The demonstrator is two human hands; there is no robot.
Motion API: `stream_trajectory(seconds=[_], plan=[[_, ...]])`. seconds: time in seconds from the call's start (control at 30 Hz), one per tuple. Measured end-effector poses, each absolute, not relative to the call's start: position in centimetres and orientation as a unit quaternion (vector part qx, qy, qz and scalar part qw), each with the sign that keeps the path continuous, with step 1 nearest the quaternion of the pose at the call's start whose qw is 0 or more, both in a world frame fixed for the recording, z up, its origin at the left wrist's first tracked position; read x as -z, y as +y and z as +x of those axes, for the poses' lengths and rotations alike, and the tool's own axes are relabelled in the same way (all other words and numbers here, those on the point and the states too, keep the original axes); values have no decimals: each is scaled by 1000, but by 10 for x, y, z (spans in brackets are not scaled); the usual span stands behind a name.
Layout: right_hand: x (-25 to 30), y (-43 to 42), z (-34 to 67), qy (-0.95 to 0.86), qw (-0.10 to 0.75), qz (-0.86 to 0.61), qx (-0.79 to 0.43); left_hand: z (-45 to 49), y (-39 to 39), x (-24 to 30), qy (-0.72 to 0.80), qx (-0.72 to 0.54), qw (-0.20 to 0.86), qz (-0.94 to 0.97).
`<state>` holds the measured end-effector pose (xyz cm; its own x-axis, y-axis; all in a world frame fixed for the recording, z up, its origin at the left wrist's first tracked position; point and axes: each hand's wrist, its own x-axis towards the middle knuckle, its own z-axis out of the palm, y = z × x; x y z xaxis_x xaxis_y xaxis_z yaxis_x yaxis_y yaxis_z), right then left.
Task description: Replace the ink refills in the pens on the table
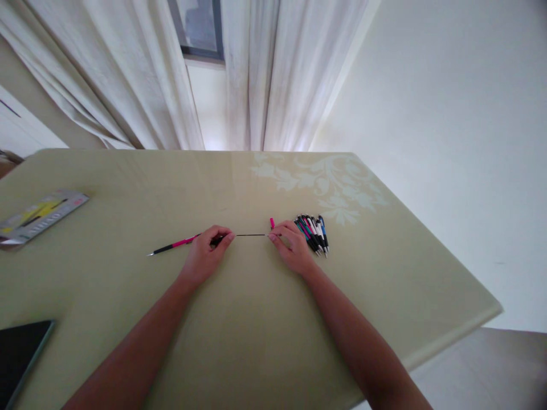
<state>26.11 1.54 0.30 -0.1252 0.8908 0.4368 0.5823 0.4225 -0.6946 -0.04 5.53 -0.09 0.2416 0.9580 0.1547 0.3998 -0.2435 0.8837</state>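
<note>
My left hand (207, 250) is closed in a pinch around the left end of a thin dark stick (250, 234), which looks like a lead or refill. Beneath that hand a pink and black pen (173, 246) sticks out to the left, its metal tip pointing left; how its other end lies is hidden by the fingers. At the stick's right end, the thumb and fingertips of my right hand (293, 246) are pinched together. Just beyond those fingers is a small pink piece (272, 221). A bunch of several pens (314, 233) in mixed colours lies beside my right hand.
A printed yellow and grey package (43, 213) lies on the left of the table (239, 319). A dark flat object with a pale edge (23, 356) shows at the lower left. Curtains (145, 68) hang behind the far edge, and a white wall (444, 114) stands on the right.
</note>
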Motion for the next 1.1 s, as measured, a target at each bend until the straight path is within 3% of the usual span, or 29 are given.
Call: stream_trajectory(seconds=[0.13,0.3,0.4,0.6,0.87,1.1], plan=[[-1,18,261,-717,417,-545,-120,-1,60,3,499,-425,391,646],[-4,11,228,-767,269,-582,-2,0,63,7,481,-457,420,619],[-1,3,191,-728,238,-643,6,0,62,7,468,-457,427,624],[8,-3,163,-701,252,-667,-29,1,59,0,448,-442,411,659],[4,-4,175,-706,364,-583,-171,-3,60,1,356,-402,391,747],[12,-1,175,-701,387,-567,-196,-4,59,8,339,-400,440,729]])
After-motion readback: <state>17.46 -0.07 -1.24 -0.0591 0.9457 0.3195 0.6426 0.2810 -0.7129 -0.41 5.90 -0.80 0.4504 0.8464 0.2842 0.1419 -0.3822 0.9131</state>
